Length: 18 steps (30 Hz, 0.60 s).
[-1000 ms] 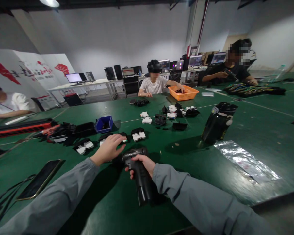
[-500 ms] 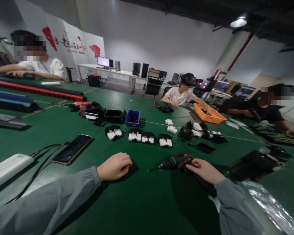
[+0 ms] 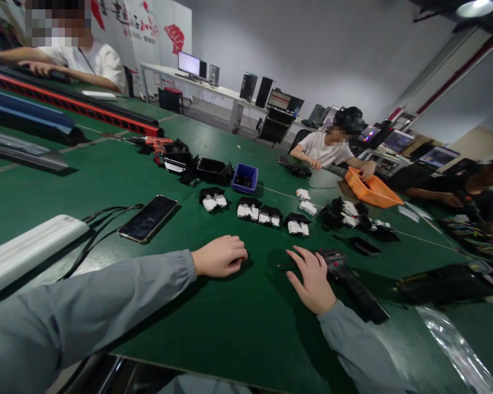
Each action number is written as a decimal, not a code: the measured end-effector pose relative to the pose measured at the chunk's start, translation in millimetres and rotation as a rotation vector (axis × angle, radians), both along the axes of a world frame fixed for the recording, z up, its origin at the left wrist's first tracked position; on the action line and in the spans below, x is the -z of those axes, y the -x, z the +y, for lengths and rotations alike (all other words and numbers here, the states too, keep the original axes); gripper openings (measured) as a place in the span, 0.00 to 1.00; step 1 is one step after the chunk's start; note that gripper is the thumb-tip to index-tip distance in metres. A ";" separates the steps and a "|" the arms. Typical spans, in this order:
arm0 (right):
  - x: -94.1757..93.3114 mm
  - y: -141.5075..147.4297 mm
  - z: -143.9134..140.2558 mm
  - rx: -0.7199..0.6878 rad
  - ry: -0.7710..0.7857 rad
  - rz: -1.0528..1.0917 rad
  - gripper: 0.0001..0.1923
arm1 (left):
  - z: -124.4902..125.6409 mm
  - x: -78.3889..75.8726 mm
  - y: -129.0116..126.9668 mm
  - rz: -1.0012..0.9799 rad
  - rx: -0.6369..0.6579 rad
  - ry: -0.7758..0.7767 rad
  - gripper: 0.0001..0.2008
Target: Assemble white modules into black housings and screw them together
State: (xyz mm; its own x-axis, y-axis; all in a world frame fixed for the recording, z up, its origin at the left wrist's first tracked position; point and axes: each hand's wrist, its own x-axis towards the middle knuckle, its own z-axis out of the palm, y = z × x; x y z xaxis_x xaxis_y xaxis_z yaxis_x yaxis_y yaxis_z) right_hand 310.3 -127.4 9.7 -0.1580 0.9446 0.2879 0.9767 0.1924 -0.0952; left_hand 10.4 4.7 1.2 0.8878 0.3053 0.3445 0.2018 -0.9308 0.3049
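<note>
My left hand (image 3: 224, 257) rests on the green table (image 3: 213, 323) with its fingers curled in, and no object shows in it. Fingers spread, my right hand (image 3: 311, 276) is open beside a black cordless drill (image 3: 353, 282). It covers the drill's front part; whether it touches the drill I cannot tell. The drill lies on its side, its handle pointing toward the lower right. Beyond my hands sit several black-and-white parts in a loose row, among them one part (image 3: 298, 225) nearest my right hand and another (image 3: 213, 200) farther left.
A phone (image 3: 148, 219) and a white power strip (image 3: 36, 249) lie left. Behind the row stand a blue bin (image 3: 245, 178) and a red-black drill (image 3: 160, 146). Right are a black device (image 3: 443, 284) and clear plastic (image 3: 456, 342). Across the table, a person reaches into an orange bin (image 3: 373, 189).
My right hand has let go of the drill's handle and moved left, its fingers opening. The drill now lies on the table. My left hand stays curled. The camera view has shifted.
</note>
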 end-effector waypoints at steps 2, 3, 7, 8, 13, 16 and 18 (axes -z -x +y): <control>3.4 0.0 6.7 0.007 0.030 -0.029 0.21 | 0.0 -0.3 -0.1 0.010 0.000 -0.001 0.07; 4.7 -4.4 10.5 0.019 0.024 -0.027 0.20 | 0.0 -0.5 -0.1 0.016 0.001 -0.002 0.07; 10.0 -32.4 26.6 0.100 -0.041 -0.016 0.19 | -0.3 -1.1 0.1 0.023 0.007 -0.013 0.07; 11.4 -38.7 30.0 0.126 -0.060 -0.014 0.19 | -0.4 -1.2 0.2 0.023 0.008 -0.018 0.07; 14.4 -40.3 35.4 0.276 -0.230 0.029 0.22 | -1.3 -1.6 0.5 0.031 0.004 -0.041 0.07; 13.2 -9.9 35.8 0.188 -0.261 0.008 0.23 | -1.7 -1.9 0.4 0.027 0.005 -0.050 0.07; 12.9 18.4 42.2 0.116 -0.245 -0.003 0.23 | -2.0 -2.2 0.2 0.029 0.009 -0.050 0.07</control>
State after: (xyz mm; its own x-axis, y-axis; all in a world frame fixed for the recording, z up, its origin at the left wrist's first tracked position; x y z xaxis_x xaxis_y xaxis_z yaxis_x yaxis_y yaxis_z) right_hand 291.9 -85.3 -3.2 -0.0544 0.8585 0.5099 0.9937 0.0965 -0.0565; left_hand 10.2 2.7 3.3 0.9002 0.2801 0.3335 0.2011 -0.9466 0.2521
